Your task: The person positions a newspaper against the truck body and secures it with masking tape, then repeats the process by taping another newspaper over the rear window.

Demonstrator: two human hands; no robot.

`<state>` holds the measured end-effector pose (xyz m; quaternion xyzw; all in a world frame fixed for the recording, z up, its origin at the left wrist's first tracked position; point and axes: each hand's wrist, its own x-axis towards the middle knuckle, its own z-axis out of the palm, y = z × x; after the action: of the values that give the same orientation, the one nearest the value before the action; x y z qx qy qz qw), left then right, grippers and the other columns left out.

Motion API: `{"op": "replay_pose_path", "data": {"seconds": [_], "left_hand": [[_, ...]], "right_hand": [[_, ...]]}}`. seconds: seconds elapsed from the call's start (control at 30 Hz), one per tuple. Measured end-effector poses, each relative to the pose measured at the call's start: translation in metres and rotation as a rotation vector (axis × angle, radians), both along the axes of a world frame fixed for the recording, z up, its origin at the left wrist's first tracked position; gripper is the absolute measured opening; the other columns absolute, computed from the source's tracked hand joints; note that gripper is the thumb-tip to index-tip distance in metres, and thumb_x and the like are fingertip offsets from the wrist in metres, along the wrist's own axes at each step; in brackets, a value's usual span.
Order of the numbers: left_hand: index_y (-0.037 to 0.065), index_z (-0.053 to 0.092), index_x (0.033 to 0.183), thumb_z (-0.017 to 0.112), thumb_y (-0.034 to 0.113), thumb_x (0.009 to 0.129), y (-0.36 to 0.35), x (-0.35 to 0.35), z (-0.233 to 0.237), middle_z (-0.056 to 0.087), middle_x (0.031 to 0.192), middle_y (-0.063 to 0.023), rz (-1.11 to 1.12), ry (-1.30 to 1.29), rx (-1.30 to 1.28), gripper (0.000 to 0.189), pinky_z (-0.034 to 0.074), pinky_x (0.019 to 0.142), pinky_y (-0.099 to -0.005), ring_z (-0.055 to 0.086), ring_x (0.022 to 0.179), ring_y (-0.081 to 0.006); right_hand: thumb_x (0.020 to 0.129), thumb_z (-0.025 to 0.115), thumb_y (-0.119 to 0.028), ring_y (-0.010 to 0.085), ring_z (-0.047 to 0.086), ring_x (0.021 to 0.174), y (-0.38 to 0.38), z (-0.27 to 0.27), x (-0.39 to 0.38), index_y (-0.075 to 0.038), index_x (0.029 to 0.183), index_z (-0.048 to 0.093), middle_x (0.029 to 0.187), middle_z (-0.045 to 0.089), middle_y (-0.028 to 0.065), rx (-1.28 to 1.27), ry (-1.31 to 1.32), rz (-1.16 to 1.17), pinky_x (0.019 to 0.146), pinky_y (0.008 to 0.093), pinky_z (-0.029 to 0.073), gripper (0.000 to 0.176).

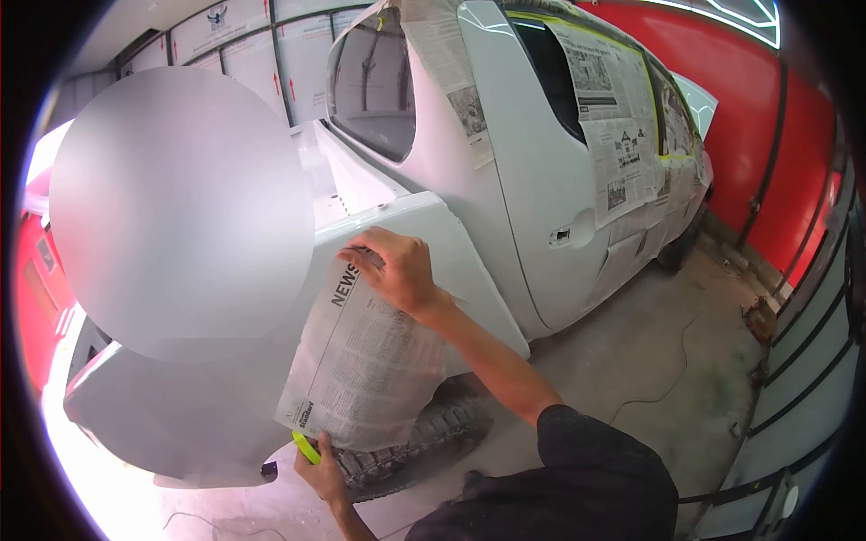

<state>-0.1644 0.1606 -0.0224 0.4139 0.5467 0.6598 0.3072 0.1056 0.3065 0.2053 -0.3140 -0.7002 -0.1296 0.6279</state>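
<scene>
A sheet of newspaper [370, 361] hangs over the white truck's rear side panel and part of the wheel opening. Pinching its top edge is my right hand [394, 269], fingers closed. Low at the sheet's bottom left corner, my left hand [322, 473] grips a roll of bright yellow-green tape [307, 448], with a finger against the paper's edge. Beneath the sheet, the knobbly rear tire [451, 433] shows in part. The white side panel [424, 230] lies behind the right hand.
More newspaper [622, 135], edged with yellow tape, covers the truck's side windows. A door handle recess [561, 236] sits in the white door. A thin cable [672, 379] runs across the concrete floor. Red walls [740, 117] stand beyond. A round grey blur hides the upper left.
</scene>
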Motion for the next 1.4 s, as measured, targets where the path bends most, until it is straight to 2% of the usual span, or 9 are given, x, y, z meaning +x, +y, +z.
{"op": "replay_pose_path", "data": {"seconds": [0.27, 0.3, 0.47, 0.7, 0.87, 0.97, 1.1, 1.17, 1.4], "left_hand": [[-0.004, 0.065, 0.090, 0.075, 0.010, 0.096, 0.005, 0.046, -0.026, 0.061, 0.070, -0.0034, 0.063, -0.050, -0.076, 0.018, 0.044, 0.055, -0.0265, 0.056, 0.056, -0.0113], [-0.003, 0.064, 0.089, 0.074, 0.010, 0.096, 0.003, 0.054, -0.023, 0.061, 0.069, -0.0033, 0.077, -0.073, -0.083, 0.018, 0.044, 0.054, -0.0264, 0.056, 0.055, -0.0112], [0.002, 0.061, 0.089, 0.072, 0.015, 0.100, 0.003, 0.056, -0.032, 0.058, 0.071, -0.0022, 0.082, -0.078, 0.010, 0.020, 0.045, 0.057, -0.0269, 0.056, 0.057, -0.0111], [-0.002, 0.063, 0.090, 0.071, 0.008, 0.098, 0.002, 0.029, 0.008, 0.061, 0.071, -0.0031, 0.252, -0.034, -0.004, 0.015, 0.045, 0.059, -0.0268, 0.058, 0.061, -0.0110], [-0.004, 0.065, 0.088, 0.071, 0.003, 0.095, 0.013, 0.041, 0.031, 0.063, 0.071, -0.0051, 0.024, 0.052, 0.035, 0.011, 0.044, 0.058, -0.0271, 0.058, 0.060, -0.0130], [-0.002, 0.062, 0.089, 0.073, 0.007, 0.096, 0.027, 0.063, 0.027, 0.062, 0.070, -0.0047, -0.150, 0.141, 0.116, 0.015, 0.044, 0.057, -0.0265, 0.056, 0.058, -0.0123], [-0.004, 0.065, 0.085, 0.074, 0.004, 0.094, 0.033, 0.120, 0.062, 0.066, 0.068, -0.0074, -0.386, 0.303, 0.273, 0.015, 0.047, 0.056, -0.0266, 0.061, 0.058, -0.0135], [-0.005, 0.065, 0.083, 0.073, 0.003, 0.094, 0.039, 0.157, 0.066, 0.067, 0.066, -0.0087, -0.489, 0.331, 0.383, 0.016, 0.049, 0.053, -0.0261, 0.063, 0.055, -0.0140], [-0.006, 0.068, 0.092, 0.069, 0.012, 0.101, 0.040, 0.366, 0.134, 0.072, 0.077, -0.0130, -1.008, -0.194, 0.115, 0.020, 0.049, 0.052, -0.0273, 0.060, 0.055, -0.0134]], "right_hand": [[0.091, 0.077, -0.036, 0.0201, 0.071, 0.069, 0.034, 0.011, -0.016, -0.013, 0.086, 0.069, 0.079, 0.069, -0.0010, 0.023, -0.272, 0.003, 0.061, 0.0335, 0.055, 0.025], [0.088, 0.080, -0.035, 0.0176, 0.067, 0.063, 0.040, 0.011, -0.018, -0.015, 0.087, 0.072, 0.074, 0.065, -0.0026, 0.112, -0.280, -0.006, 0.055, 0.0329, 0.052, 0.021], [0.089, 0.080, -0.032, 0.0168, 0.066, 0.059, 0.055, 0.001, -0.011, -0.014, 0.086, 0.073, 0.073, 0.067, -0.0020, 0.112, -0.203, 0.061, 0.052, 0.0319, 0.050, 0.019], [0.089, 0.083, -0.019, 0.0130, 0.065, 0.055, 0.049, -0.006, 0.004, -0.008, 0.087, 0.074, 0.073, 0.072, 0.0027, 0.072, 0.035, 0.219, 0.049, 0.0276, 0.048, 0.015], [0.094, 0.080, -0.022, 0.0093, 0.061, 0.059, 0.012, 0.002, 0.068, -0.006, 0.086, 0.073, 0.072, 0.070, 0.0022, 0.001, 0.119, 0.019, 0.055, 0.0238, 0.046, 0.020], [0.098, 0.075, -0.031, 0.0098, 0.060, 0.063, -0.031, 0.017, 0.116, -0.003, 0.093, 0.072, 0.073, 0.069, 0.0020, -0.283, 0.245, -0.066, 0.059, 0.0254, 0.047, 0.029], [0.100, 0.073, -0.035, 0.0054, 0.057, 0.072, -0.070, 0.052, 0.181, 0.001, 0.094, 0.069, 0.076, 0.065, -0.0018, -0.267, 0.430, -0.058, 0.065, 0.0253, 0.047, 0.036], [0.100, 0.073, -0.035, 0.0052, 0.058, 0.072, -0.075, 0.074, 0.221, 0.000, 0.095, 0.070, 0.076, 0.067, -0.0015, -0.140, 0.337, -0.192, 0.066, 0.0251, 0.048, 0.035], [0.096, 0.077, -0.039, 0.0053, 0.062, 0.074, -0.044, 0.196, 0.369, -0.005, 0.096, 0.076, 0.080, 0.070, -0.0015, 0.028, -0.147, -0.396, 0.069, 0.0228, 0.049, 0.034]]}}
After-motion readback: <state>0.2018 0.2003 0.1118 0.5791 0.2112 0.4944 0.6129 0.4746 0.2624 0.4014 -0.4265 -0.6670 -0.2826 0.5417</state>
